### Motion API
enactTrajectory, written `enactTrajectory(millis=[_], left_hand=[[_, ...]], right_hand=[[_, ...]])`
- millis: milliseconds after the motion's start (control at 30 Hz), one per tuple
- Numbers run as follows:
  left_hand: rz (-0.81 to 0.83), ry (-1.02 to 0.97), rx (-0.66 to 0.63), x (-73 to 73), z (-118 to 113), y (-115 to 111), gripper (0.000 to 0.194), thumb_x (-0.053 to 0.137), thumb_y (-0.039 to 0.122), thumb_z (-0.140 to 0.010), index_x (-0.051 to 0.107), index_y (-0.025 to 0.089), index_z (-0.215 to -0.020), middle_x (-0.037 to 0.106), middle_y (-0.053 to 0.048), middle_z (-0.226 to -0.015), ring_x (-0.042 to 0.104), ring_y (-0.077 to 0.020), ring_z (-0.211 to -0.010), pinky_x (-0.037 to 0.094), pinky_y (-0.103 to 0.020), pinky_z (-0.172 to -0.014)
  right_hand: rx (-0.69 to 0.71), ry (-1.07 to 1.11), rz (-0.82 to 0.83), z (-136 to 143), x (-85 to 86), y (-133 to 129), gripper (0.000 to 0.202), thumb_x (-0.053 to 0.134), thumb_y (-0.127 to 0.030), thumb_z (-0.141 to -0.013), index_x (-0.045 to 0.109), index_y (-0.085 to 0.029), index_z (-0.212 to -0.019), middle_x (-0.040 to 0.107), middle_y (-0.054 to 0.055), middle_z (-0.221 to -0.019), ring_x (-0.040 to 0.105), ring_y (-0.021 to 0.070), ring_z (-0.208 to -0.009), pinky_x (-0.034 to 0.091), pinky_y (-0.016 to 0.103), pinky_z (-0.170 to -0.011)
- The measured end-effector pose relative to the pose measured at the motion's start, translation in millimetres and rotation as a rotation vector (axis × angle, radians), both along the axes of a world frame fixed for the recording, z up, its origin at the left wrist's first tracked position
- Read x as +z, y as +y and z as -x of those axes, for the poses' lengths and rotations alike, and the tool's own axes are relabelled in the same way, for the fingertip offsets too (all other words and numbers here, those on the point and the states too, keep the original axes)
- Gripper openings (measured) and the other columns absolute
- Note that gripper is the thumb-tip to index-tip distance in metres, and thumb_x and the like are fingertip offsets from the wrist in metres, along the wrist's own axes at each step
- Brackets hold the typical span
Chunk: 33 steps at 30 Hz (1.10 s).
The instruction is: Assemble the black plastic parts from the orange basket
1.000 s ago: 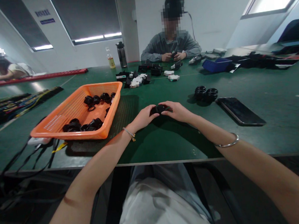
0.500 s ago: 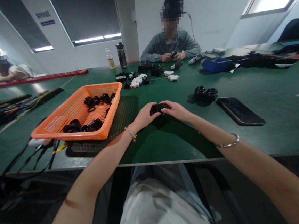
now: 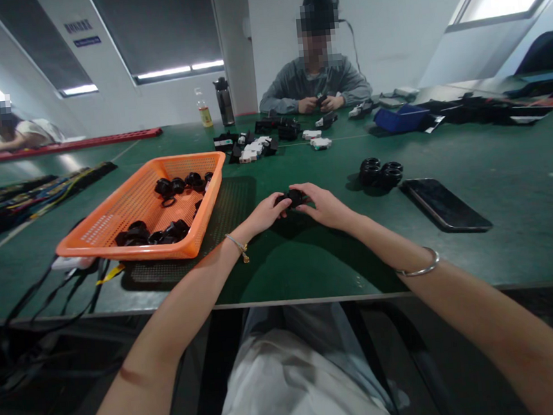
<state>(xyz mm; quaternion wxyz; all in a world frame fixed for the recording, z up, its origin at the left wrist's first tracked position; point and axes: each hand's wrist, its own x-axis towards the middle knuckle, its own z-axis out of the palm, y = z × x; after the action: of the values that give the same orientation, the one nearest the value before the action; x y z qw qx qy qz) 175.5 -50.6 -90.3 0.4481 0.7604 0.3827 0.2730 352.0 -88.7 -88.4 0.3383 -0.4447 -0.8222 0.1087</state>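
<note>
Above the green table (image 3: 282, 271), my two hands meet around a small black round fitting (image 3: 296, 198). My left hand (image 3: 266, 213) is closed on its left end, thumb on the near side. From the other side, my right hand (image 3: 323, 207) grips it between thumb and fingers. The fingers cover much of the part, so its exact kind is unclear. To the left, an orange plastic basket (image 3: 115, 249) holds several black ring-shaped fittings (image 3: 174, 230). A small cluster of similar black rings (image 3: 380, 174) sits right of my hands.
A phone (image 3: 445, 205) lies at the right. Black and white parts (image 3: 254, 148), a blue tray (image 3: 399, 120), a drink bottle (image 3: 203, 109) and a dark flask (image 3: 224, 102) are farther back. Wire bundles (image 3: 37, 189) lie left. A co-worker (image 3: 314, 81) sits opposite, handling a small part.
The black fitting has turned slightly between my hands. My right hand's fingers have lifted and shifted around it, and my left hand has moved a little left.
</note>
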Motion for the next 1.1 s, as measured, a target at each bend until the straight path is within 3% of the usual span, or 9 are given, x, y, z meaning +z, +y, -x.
enactTrajectory(millis=[100,300,500,767,867,1000,1100], left_hand=[[-0.033,0.035,-0.003,1.7,1.2,-2.5,0.024,0.044,0.030,-0.086,0.051,0.012,-0.100,0.051,0.003,-0.064,0.048,-0.0086,-0.058,0.039,-0.022,-0.060],[-0.141,0.129,-0.045,7.6,3.7,-9.0,0.021,0.044,0.029,-0.086,0.052,0.013,-0.098,0.059,-0.002,-0.079,0.054,-0.0125,-0.074,0.043,-0.026,-0.074],[-0.257,0.199,-0.044,9.9,2.9,-11.8,0.023,0.049,0.027,-0.084,0.051,0.013,-0.102,0.060,-0.009,-0.103,0.057,-0.0183,-0.094,0.043,-0.032,-0.086],[-0.444,0.274,-0.051,13.4,2.4,-15.0,0.029,0.054,0.023,-0.081,0.050,0.010,-0.107,0.057,-0.015,-0.112,0.052,-0.0226,-0.107,0.039,-0.038,-0.095],[-0.492,0.269,-0.055,11.0,3.8,-13.0,0.031,0.056,0.023,-0.080,0.050,0.011,-0.108,0.056,-0.015,-0.114,0.051,-0.0231,-0.109,0.037,-0.040,-0.098],[-0.420,0.165,-0.023,5.9,3.4,-10.9,0.033,0.054,0.025,-0.081,0.049,0.014,-0.111,0.058,-0.012,-0.111,0.054,-0.0202,-0.104,0.041,-0.036,-0.093],[-0.236,0.081,0.030,3.9,0.0,-11.2,0.035,0.045,0.034,-0.086,0.046,0.014,-0.115,0.062,-0.006,-0.089,0.059,-0.0153,-0.081,0.046,-0.029,-0.077]], right_hand=[[-0.012,-0.150,-0.057,0.6,3.2,-2.3,0.042,0.050,-0.022,-0.080,0.046,-0.018,-0.122,0.055,0.013,-0.116,0.053,0.0265,-0.111,0.042,0.047,-0.096],[-0.051,-0.295,-0.042,2.3,4.5,-5.4,0.033,0.051,-0.024,-0.080,0.051,-0.016,-0.112,0.061,0.013,-0.105,0.057,0.0275,-0.098,0.044,0.045,-0.089],[-0.048,-0.199,0.007,-0.3,-0.7,-4.1,0.033,0.048,-0.029,-0.082,0.050,-0.017,-0.113,0.062,0.013,-0.108,0.059,0.0266,-0.097,0.044,0.041,-0.085],[-0.028,-0.010,0.230,-0.4,4.8,-4.6,0.029,0.040,-0.031,-0.084,0.055,-0.014,-0.103,0.064,0.004,-0.074,0.059,0.0185,-0.068,0.044,0.030,-0.064],[-0.040,0.005,0.242,2.2,5.5,-5.3,0.030,0.041,-0.031,-0.084,0.054,-0.014,-0.105,0.064,0.004,-0.075,0.059,0.0183,-0.068,0.045,0.030,-0.064],[-0.121,-0.064,0.166,4.6,5.3,-3.8,0.030,0.042,-0.030,-0.084,0.052,-0.015,-0.109,0.065,0.010,-0.093,0.061,0.0236,-0.084,0.045,0.035,-0.075],[-0.112,-0.093,0.095,3.6,5.5,-2.8,0.031,0.045,-0.026,-0.083,0.049,-0.016,-0.112,0.061,0.012,-0.106,0.058,0.0254,-0.096,0.045,0.038,-0.083]])
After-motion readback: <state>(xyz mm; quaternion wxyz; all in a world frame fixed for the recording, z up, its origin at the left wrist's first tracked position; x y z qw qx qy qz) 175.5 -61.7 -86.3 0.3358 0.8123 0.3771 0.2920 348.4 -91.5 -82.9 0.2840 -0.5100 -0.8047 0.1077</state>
